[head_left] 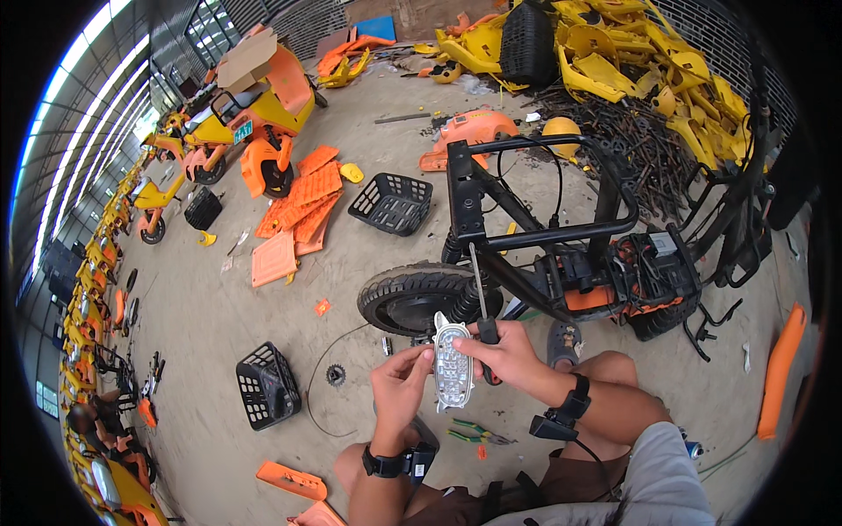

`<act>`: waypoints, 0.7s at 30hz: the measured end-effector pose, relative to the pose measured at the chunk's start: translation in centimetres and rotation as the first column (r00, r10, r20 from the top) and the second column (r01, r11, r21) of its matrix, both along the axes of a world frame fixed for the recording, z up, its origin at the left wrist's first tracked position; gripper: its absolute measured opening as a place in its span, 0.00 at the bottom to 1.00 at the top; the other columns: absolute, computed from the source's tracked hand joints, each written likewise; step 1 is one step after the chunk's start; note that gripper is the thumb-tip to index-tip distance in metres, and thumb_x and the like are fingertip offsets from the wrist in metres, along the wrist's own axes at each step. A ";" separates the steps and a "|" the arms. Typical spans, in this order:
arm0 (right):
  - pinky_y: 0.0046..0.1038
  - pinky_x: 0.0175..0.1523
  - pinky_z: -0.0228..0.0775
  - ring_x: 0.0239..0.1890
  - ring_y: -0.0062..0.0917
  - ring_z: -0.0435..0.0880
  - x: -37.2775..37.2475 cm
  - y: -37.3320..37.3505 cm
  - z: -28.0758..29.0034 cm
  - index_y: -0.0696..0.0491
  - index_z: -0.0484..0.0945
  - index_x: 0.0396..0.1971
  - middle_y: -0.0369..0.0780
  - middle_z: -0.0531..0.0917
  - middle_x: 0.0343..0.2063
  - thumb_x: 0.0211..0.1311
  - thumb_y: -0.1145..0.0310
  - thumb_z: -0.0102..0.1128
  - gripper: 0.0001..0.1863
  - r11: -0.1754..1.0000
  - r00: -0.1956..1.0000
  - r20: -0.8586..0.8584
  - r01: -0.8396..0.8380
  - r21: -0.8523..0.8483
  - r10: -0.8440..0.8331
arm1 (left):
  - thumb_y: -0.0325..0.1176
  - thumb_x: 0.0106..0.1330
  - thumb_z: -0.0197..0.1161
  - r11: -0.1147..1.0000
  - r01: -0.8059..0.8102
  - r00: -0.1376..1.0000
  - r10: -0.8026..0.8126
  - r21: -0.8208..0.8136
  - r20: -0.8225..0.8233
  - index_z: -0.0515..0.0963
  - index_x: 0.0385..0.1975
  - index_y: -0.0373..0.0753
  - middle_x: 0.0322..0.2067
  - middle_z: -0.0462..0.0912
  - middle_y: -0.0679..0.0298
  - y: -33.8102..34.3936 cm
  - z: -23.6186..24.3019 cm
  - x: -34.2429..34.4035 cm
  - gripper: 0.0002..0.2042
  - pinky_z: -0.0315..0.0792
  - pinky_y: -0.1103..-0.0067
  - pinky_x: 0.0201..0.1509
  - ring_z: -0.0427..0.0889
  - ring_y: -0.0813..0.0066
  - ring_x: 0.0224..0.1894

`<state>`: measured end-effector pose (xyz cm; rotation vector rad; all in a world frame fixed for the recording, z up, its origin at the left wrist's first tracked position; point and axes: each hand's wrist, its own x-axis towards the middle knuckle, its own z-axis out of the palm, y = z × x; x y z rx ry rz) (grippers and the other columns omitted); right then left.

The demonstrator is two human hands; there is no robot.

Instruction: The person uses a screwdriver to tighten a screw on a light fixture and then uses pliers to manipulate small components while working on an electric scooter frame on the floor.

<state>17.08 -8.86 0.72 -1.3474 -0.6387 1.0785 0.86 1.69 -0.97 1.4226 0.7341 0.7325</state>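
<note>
In front of me I hold an oval vehicle lamp (pixel 453 370) with a clear ribbed lens and a pale rim. At its left edge my left hand (pixel 402 383) is closed, thumb and fingertips pinching the rim. My right hand (pixel 513 358) grips a screwdriver (pixel 488 331) with a black handle, its long metal shaft pointing up and away. The right thumb also presses on the lens, so that hand steadies the lamp too. Just beyond is the stripped black frame (pixel 544 232) of a scooter, with its wheel (pixel 412 296). Green-handled pliers (pixel 478 432) lie on the floor below the lamp.
Two black baskets (pixel 390 203) (pixel 267 386) and a small sprocket (pixel 335 375) rest on the concrete floor. Orange panels (pixel 303 206) lie farther off, near parked scooters (pixel 263 114). Yellow body parts (pixel 614 66) are heaped at the far right. Another person (pixel 105 421) sits at far left.
</note>
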 end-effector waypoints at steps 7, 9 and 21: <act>0.17 0.15 0.57 0.13 0.11 0.73 0.0 -0.1 0.2 0.57 0.80 0.32 0.33 0.77 0.14 0.61 0.62 0.68 0.13 1.000 1.000 0.013 0.003 -0.001 -0.003 | 0.27 0.63 0.67 0.951 0.033 0.970 0.043 0.308 -0.237 0.83 0.42 0.30 0.34 0.87 0.59 -0.7 0.8 0.0 0.11 0.78 0.83 0.38 0.84 0.78 0.32; 0.17 0.15 0.57 0.13 0.10 0.72 -0.2 -0.1 0.0 0.57 0.80 0.32 0.32 0.77 0.13 0.61 0.62 0.68 0.12 1.000 1.000 0.009 0.022 0.010 -0.022 | 0.27 0.62 0.67 0.939 0.038 0.956 0.065 0.341 -0.285 0.84 0.43 0.31 0.33 0.87 0.59 -0.6 0.9 0.3 0.11 0.78 0.83 0.37 0.85 0.78 0.31; 0.16 0.19 0.61 0.16 0.09 0.74 -0.6 0.0 -1.4 0.59 0.81 0.33 0.32 0.80 0.19 0.60 0.64 0.69 0.13 0.990 0.993 0.085 0.074 0.121 -0.084 | 0.24 0.60 0.66 0.909 0.027 0.968 0.081 0.416 -0.238 0.83 0.38 0.29 0.31 0.87 0.59 -0.9 0.8 0.0 0.08 0.82 0.80 0.38 0.85 0.77 0.32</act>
